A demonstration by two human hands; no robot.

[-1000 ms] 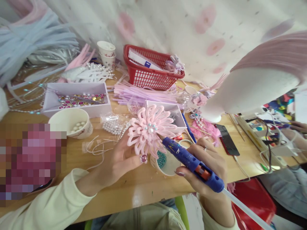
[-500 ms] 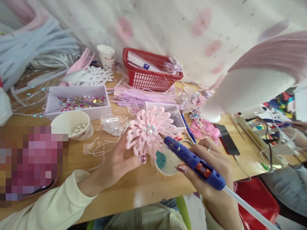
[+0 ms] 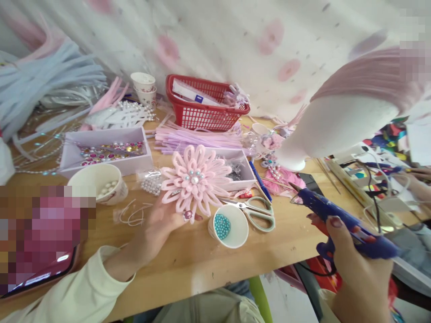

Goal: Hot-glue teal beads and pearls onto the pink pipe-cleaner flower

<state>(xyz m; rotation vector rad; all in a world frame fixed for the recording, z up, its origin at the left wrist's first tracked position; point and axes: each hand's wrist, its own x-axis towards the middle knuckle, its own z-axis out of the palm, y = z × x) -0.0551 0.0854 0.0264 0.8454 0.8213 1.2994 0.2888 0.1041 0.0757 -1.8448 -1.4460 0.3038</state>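
Steady chenille flower point(image 3: 195, 180) from below, clamped in left hand point(image 3: 163, 226). Hold hot-glue gun point(image 3: 321, 208), clasped in right hand point(image 3: 361, 271), clear of petals point(image 3: 188, 193).

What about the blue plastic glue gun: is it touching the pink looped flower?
No, the right hand holds the glue gun clear of the flower in the left hand.

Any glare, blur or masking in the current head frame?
Head view: white glare on the phone at left, mostly masked by mosaic blocks; head view: a pale reflection on the wooden table; head view: pink flower fairly crisp, right hand and glue gun slightly softer.
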